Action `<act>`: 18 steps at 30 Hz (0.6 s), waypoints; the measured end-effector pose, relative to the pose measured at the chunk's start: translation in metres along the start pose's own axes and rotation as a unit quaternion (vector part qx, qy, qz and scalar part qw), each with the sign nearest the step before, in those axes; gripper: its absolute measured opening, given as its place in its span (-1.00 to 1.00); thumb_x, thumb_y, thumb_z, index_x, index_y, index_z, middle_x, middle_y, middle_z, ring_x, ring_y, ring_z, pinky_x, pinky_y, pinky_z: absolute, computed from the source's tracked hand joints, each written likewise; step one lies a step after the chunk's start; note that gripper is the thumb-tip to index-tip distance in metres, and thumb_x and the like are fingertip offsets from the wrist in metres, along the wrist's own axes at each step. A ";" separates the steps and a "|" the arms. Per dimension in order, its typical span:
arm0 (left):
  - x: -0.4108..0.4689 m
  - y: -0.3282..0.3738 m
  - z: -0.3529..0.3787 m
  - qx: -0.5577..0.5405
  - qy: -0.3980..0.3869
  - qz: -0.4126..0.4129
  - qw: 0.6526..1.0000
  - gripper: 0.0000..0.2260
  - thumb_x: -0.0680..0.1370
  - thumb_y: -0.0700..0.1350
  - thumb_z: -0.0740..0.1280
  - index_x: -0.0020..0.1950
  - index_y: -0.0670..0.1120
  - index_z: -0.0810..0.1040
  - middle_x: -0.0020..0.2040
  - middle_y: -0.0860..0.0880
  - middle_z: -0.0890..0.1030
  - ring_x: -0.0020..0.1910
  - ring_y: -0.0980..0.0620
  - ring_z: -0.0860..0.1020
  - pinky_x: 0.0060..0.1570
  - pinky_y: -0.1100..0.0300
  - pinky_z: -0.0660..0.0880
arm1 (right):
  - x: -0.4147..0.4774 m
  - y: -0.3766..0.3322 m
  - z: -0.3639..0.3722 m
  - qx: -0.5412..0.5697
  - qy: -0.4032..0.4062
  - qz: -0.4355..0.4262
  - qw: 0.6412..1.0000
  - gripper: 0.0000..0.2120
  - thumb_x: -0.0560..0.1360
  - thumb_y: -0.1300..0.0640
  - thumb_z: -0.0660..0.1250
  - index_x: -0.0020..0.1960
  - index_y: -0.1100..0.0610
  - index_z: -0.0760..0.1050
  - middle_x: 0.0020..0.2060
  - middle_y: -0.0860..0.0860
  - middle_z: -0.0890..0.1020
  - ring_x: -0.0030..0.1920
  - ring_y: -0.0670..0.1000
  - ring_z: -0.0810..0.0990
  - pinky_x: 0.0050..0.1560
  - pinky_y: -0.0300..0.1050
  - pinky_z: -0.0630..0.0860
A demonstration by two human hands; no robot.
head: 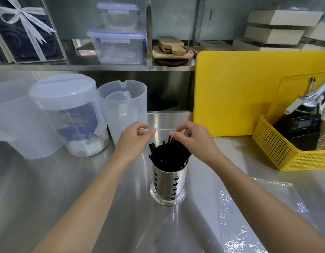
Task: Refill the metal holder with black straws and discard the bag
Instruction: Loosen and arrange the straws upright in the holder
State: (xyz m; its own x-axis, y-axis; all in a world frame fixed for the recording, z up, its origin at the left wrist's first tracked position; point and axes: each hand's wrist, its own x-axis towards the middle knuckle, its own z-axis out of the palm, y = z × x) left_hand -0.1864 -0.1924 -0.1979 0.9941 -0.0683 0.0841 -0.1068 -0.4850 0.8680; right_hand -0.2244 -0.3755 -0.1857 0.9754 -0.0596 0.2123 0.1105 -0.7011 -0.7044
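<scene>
Straws (168, 154), black, bunched in metal holder (168, 181), mid-counter, upright on steel counter (48, 189); tips splayed, a few leaning left past the rim. Right hand (192, 139) over the bunch, fingertips pinched on one or two straw tops. Left hand (133, 136) just left of the rim, thumb and forefinger curled near each other, apparently empty; contact with any straw hard to confirm from this angle. Clear bag (267, 216) flat on counter at right, under the right forearm, seemingly emptied, not yet discarded. Risks: tall narrow holder, top-heavy; sideways push while levelling straws likely to tip it. Leaning straws liable to flick out onto counter. Forearm sweep could drag bag off the edge. Translucent jug (125, 110) close behind left hand; knock possible on withdrawal.
</scene>
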 end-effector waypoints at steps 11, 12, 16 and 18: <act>-0.062 0.068 0.024 0.132 0.043 0.254 0.957 -0.64 0.46 0.15 0.26 0.16 -0.01 0.50 0.05 0.01 0.64 0.02 0.00 0.57 -0.03 0.14 0.43 | -0.043 0.048 -0.057 -0.050 0.094 0.022 0.994 -0.71 0.45 -0.10 0.32 0.04 0.08 0.51 -0.36 -0.01 0.55 -0.34 -0.03 0.49 -0.32 -0.09 0.36; -0.072 0.074 0.035 0.136 0.035 0.282 0.949 -0.63 0.45 0.15 0.25 0.16 -0.01 0.51 0.05 0.00 0.65 0.02 -0.01 0.57 -0.05 0.15 0.42 | -0.052 0.056 -0.064 -0.079 0.102 0.033 0.991 -0.68 0.46 -0.11 0.31 0.08 0.07 0.50 -0.31 -0.02 0.57 -0.32 -0.03 0.50 -0.30 -0.09 0.39; -0.105 0.071 0.091 0.175 -0.082 0.310 0.931 -0.54 0.49 0.19 0.20 0.29 -0.03 0.46 0.24 -0.01 0.56 0.22 -0.02 0.48 0.17 0.14 0.33 | -0.099 0.095 -0.085 -0.166 0.089 0.080 0.979 -0.53 0.45 -0.17 0.28 0.27 0.04 0.41 0.06 0.02 0.58 -0.03 0.03 0.56 -0.08 -0.03 0.48; -0.117 0.057 0.121 0.193 -0.134 0.307 0.922 -0.55 0.50 0.17 0.21 0.34 0.00 0.40 0.31 0.01 0.50 0.28 0.01 0.41 0.21 0.22 0.22 | -0.124 0.118 -0.093 -0.180 0.069 0.115 0.974 -0.45 0.46 -0.17 0.27 0.37 0.05 0.32 0.24 0.08 0.51 0.17 0.10 0.50 0.13 0.06 0.46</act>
State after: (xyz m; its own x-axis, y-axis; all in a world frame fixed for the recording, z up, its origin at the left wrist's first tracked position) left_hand -0.3108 -0.3175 -0.2178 0.7091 -0.6211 0.3339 -0.6984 -0.5535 0.4537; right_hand -0.3505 -0.5172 -0.2319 0.9289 -0.3215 0.1837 -0.2059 -0.8608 -0.4654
